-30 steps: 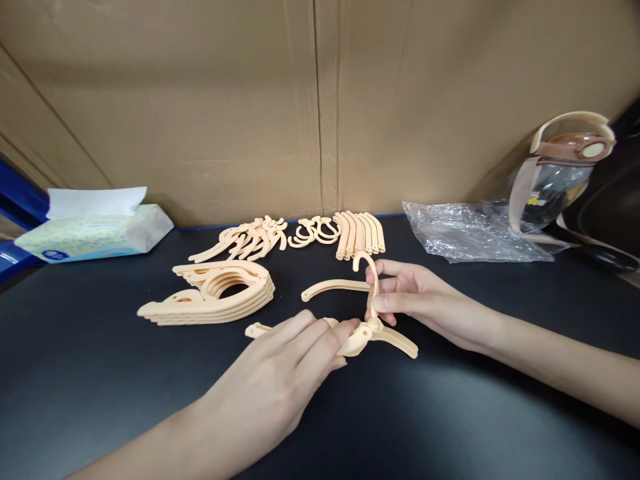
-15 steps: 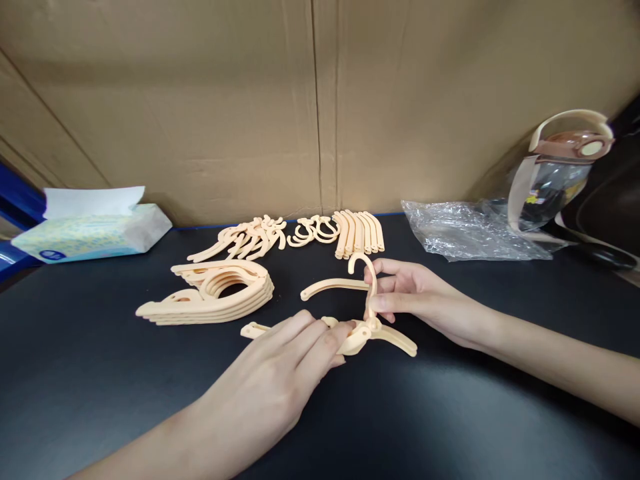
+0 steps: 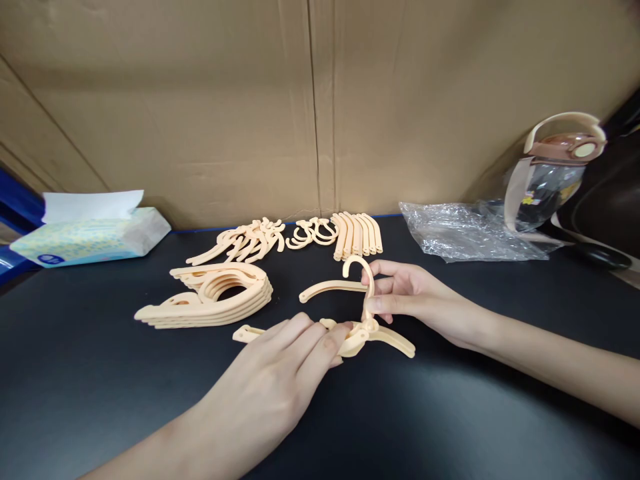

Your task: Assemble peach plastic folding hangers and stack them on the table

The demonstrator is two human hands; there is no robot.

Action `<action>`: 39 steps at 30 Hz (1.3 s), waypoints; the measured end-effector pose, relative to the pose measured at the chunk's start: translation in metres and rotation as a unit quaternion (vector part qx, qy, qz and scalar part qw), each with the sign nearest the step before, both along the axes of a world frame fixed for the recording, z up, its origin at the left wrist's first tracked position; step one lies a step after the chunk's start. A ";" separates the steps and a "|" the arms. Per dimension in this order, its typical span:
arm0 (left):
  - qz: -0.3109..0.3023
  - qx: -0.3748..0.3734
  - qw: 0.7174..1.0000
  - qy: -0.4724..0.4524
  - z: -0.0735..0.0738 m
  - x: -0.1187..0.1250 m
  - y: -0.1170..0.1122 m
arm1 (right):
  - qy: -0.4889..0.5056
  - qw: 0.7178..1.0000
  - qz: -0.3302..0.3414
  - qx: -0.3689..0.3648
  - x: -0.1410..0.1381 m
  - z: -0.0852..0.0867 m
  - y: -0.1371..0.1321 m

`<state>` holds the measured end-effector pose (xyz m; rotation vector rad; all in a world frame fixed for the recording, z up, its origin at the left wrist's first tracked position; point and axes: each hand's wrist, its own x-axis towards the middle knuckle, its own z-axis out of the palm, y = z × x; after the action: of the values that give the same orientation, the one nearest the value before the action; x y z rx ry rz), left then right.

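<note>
My left hand [image 3: 285,367] is closed over the body of a cream plastic folding hanger [image 3: 356,343], and its fingers hide much of that piece. Between the thumb and fingers of my right hand [image 3: 400,290] is the upright hanger hook [image 3: 371,287], whose lower end meets the body at a round joint. One arm piece [image 3: 397,341] sticks out to the right below my right hand. A loose curved arm [image 3: 327,288] lies just behind, its right end hidden by the hook and fingers. To the left rests a stack of folded hangers [image 3: 240,310].
At the back of the black table [image 3: 450,413] lie a pile of curved arms [image 3: 250,240], several loose hooks [image 3: 313,232] and a row of arms [image 3: 356,235]. A tissue pack [image 3: 95,237] is at left. Clear plastic wrap [image 3: 465,233] and a bottle [image 3: 555,180] stand right, before cardboard [image 3: 225,100].
The hanger's left end shows slightly farther out past my left hand, and the hook has shifted a little left. Both hands keep their grip; the view has moved slightly.
</note>
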<state>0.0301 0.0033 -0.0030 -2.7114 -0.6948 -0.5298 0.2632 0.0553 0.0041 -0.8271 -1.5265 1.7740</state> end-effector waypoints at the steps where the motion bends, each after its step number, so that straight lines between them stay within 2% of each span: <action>1: 0.001 0.003 1.000 0.003 0.000 0.000 0.000 | -0.002 1.000 -0.002 0.002 0.000 0.000 0.000; 11: 0.010 0.019 0.999 0.037 -0.004 -0.001 -0.001 | -0.013 1.000 -0.013 0.024 0.002 0.000 -0.002; 23: 0.030 0.021 0.998 0.043 -0.008 -0.003 -0.003 | -0.021 0.998 -0.053 0.011 -0.004 0.003 -0.008; 39: 0.040 0.027 0.999 -0.008 -0.001 0.006 -0.002 | -0.052 0.996 -0.076 0.013 -0.007 0.005 -0.008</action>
<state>0.0359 0.0009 -0.0043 -2.6192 -0.7784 -0.5446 0.2563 0.0474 0.0088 -1.0093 -1.5057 1.6206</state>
